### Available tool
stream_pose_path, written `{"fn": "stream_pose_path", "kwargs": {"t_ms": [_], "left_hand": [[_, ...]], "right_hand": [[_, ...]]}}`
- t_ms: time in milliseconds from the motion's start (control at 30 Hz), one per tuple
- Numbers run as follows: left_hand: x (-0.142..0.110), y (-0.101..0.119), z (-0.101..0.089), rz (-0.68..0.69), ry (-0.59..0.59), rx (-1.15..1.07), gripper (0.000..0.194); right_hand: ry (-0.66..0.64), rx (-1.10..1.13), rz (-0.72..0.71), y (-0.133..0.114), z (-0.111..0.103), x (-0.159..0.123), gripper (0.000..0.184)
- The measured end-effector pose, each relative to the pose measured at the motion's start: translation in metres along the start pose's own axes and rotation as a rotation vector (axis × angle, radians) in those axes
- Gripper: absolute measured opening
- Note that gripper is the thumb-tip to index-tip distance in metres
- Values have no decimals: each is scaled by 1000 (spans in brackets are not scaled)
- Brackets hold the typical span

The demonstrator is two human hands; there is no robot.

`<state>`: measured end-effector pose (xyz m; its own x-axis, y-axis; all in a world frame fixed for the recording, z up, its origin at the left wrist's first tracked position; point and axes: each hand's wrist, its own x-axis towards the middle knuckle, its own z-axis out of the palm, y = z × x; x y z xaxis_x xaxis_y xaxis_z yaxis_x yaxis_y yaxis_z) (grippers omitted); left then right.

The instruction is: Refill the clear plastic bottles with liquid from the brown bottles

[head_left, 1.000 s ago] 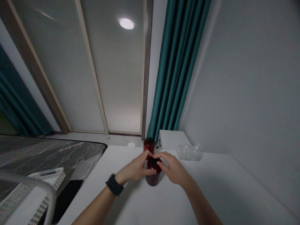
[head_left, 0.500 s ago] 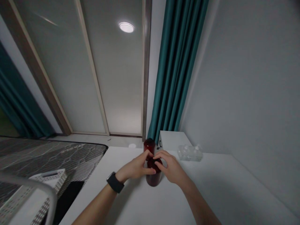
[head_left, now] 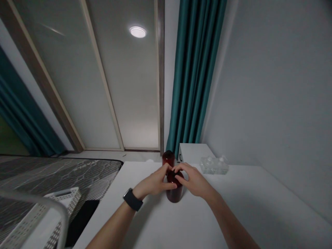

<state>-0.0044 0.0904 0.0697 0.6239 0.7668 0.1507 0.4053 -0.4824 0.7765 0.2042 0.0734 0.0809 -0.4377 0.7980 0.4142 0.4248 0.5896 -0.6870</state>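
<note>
A dark red-brown bottle (head_left: 174, 195) stands upright on the white table (head_left: 166, 224). My left hand (head_left: 155, 181), with a black watch on its wrist, curls around the bottle's upper left side, thumb across the front. From the right, my right hand (head_left: 193, 180) has its fingers bent over the top, pinching at the dark cap (head_left: 176, 173). The fingers partly cover the cap, so how it sits on the neck is hard to see. Just behind stands a second red-brown bottle (head_left: 168, 158) with a dark top, its lower part hidden by my hands.
A clear plastic pack (head_left: 214, 166) of clear items lies at the table's back right. Beside it is a white box (head_left: 195, 150). White baskets (head_left: 59, 204) and a grey curved rail (head_left: 61, 211) are at lower left. A teal curtain (head_left: 197, 76) hangs behind the table.
The view has shifted slightly, so the table items appear a little farther right. Both hands stay at the bottle, with the right fingers still at its top.
</note>
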Motion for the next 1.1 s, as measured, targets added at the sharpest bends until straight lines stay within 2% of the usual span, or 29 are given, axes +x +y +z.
{"fn": "stream_pose_path", "kwargs": {"t_ms": [167,400,800,1033,1100], "left_hand": [[-2,4,0,-24,-8,0,38],[0,-2,1,9,5,-12,37],[2,0,0,-15,-6,5,37],[4,3,-1,-38,-26,-24,37],[4,2,-1,-37,-28,-31,37]], "right_hand": [[-22,18,23,2,0,-2,25],[27,38,-81,1,3,-4,20],[-37,73,-59,8,0,-5,23],[95,-12,-27,-4,8,-4,13],[85,-11,-46,-4,7,-3,15]]}}
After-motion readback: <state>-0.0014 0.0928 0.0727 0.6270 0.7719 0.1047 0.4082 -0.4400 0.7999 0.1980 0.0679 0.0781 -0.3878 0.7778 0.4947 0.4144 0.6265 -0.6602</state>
